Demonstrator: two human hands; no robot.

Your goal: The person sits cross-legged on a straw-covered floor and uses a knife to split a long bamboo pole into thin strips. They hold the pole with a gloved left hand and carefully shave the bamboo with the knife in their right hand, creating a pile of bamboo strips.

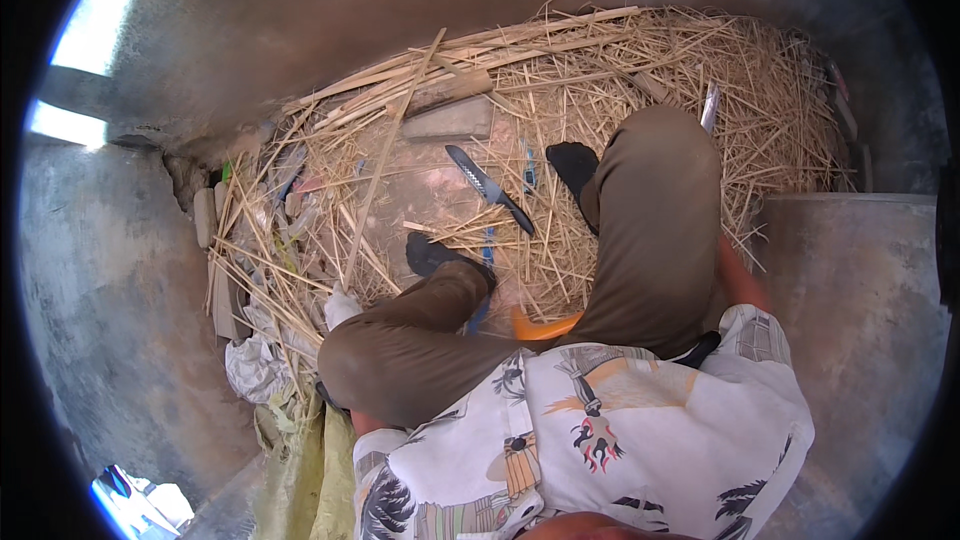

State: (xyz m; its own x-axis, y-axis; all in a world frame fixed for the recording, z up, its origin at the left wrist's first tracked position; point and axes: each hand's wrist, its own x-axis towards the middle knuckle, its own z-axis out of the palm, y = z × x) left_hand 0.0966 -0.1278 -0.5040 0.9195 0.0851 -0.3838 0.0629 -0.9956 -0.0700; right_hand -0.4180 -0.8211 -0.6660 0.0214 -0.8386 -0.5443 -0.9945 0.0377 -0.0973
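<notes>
Both my hands are hidden behind my bent legs. A bare stretch of my right forearm (740,280) drops behind my right knee, and a little of my left forearm (370,423) shows beside my left thigh. On the ground ahead of my feet lies a knife (490,190) with a dark blade and black handle, touched by neither visible arm. A shiny pale strip (710,107) stands out beside my right knee; what it belongs to is unclear. Next to my left knee is a small white thing (341,307) that I cannot make out.
Loose split sticks (770,100) cover much of the ground. A thick stick (448,93) rests by a brick (450,120) near the far wall. An orange curved edge (540,325) shows between my legs. At left are crumpled white plastic (255,370) and a yellow-green sack (290,470).
</notes>
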